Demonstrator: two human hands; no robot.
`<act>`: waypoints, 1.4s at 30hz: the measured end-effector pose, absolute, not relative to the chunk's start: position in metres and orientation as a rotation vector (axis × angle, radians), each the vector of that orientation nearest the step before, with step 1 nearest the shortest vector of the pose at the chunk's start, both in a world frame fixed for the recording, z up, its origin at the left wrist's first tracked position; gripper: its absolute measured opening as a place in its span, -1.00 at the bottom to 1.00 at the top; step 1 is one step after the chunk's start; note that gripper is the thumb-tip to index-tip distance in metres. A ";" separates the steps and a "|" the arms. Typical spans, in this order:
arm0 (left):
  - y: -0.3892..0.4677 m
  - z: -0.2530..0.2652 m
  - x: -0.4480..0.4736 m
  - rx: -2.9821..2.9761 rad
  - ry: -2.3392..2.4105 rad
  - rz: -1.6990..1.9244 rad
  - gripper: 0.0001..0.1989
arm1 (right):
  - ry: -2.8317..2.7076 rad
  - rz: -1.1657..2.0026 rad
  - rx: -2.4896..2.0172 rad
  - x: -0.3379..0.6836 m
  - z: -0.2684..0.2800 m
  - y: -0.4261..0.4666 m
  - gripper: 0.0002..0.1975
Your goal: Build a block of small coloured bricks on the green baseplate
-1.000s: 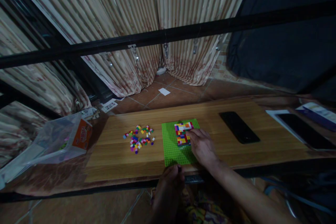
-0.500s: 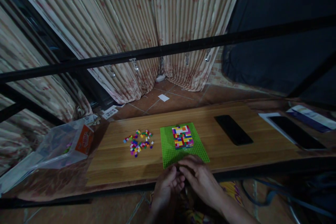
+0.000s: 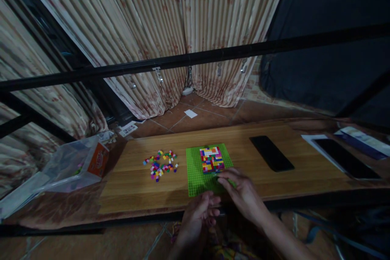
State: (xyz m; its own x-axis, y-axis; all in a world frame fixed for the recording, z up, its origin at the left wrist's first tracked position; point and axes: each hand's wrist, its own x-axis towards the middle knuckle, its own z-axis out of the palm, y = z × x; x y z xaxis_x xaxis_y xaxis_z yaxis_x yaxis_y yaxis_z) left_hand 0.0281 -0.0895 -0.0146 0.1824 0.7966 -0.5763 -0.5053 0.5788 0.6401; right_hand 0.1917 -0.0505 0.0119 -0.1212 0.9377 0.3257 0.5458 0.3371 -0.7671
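We log: brick build [image 3: 212, 160] on green baseplate [image 3: 195, 180] | right hand [image 3: 242, 191]: fingers pinching, apparently, a dark brick [image 3: 217, 177] | left hand [image 3: 197, 211]: fingers parted.

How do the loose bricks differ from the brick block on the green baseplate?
The loose bricks lie scattered in a patchy spread; the brick block is packed into one compact shape. The loose bricks lie on the wooden board; the brick block sits on the green baseplate. Both mix many colours.
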 end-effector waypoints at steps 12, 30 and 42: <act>-0.094 -0.027 0.011 0.259 1.125 0.924 -0.62 | -1.952 0.311 -1.389 0.206 0.007 0.013 -0.79; -0.097 -0.030 0.011 0.219 1.078 0.948 -0.61 | -1.769 0.326 -1.562 0.195 0.002 0.015 -0.71; -0.100 -0.031 0.011 0.217 1.056 0.982 -0.67 | -1.526 0.264 -1.596 0.201 -0.010 0.017 -0.57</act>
State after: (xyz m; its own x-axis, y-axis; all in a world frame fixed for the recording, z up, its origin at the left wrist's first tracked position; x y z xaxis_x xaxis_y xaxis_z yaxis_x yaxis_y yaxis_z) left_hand 0.0107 -0.1000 -0.0305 0.1320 0.7650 -0.6304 -0.5733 0.5777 0.5810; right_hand 0.2011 0.0173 -0.0097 0.2206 0.8860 0.4078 0.6972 0.1491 -0.7012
